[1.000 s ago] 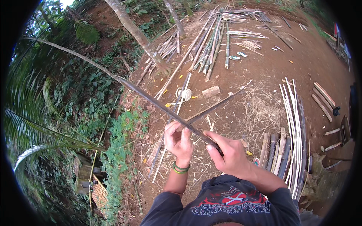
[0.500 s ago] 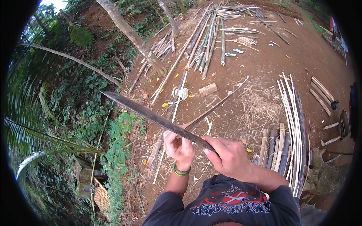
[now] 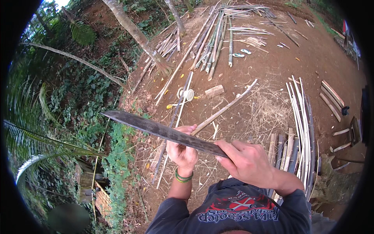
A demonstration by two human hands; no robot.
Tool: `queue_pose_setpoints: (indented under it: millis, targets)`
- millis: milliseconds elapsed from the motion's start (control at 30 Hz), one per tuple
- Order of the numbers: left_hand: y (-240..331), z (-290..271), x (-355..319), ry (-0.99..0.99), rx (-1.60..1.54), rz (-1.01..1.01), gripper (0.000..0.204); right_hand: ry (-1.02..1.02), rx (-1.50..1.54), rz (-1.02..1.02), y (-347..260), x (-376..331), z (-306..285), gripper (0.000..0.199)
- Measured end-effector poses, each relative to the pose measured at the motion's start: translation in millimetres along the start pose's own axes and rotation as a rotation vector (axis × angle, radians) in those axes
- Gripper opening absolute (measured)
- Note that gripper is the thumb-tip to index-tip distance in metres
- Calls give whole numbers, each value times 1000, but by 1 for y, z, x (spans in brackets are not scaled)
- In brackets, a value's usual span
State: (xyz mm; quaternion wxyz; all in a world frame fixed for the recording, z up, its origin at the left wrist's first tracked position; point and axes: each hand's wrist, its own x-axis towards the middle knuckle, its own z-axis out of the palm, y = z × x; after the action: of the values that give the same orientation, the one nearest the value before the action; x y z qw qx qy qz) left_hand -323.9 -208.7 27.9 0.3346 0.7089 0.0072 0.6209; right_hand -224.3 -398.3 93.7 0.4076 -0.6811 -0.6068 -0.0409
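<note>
While our right hand [image 3: 249, 162] is wrapped tight around the handle of the long machete [image 3: 163, 132], our left hand [image 3: 182, 150] is closed on a bamboo strip [image 3: 224, 110] right under the blade.

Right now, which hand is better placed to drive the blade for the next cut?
Right. The right hand has its grip closed around the handle end of the long blade, while the left hand only steadies the bamboo strip under it.
</note>
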Motion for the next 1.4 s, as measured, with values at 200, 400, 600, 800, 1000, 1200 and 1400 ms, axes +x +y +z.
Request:
queue_pose_setpoints:
  millis: [200, 400, 600, 800, 1000, 1200, 1400]
  targets:
    - [3, 3, 8, 11, -1, 53, 15, -40, -25, -17, 0, 0, -5, 34]
    - [8, 5, 11, 13, 87, 103, 21, -8, -13, -7, -2, -5, 1, 34]
    - [6, 5, 8, 12, 102, 123, 18, 0, -9, 4, -3, -9, 1, 35]
    - [10, 7, 5, 23, 75, 81, 14, 5, 27, 46, -4, -9, -1, 32]
    - [10, 11, 3, 10, 46, 101, 14, 14, 29, 44, -5, -12, -5, 32]
    - [17, 15, 3, 2, 15, 82, 12, -10, 1, 36, -4, -16, -10, 34]
    - [24, 15, 5, -144, 73, 148, 19, -91, -14, 143, -8, -24, -28, 27]
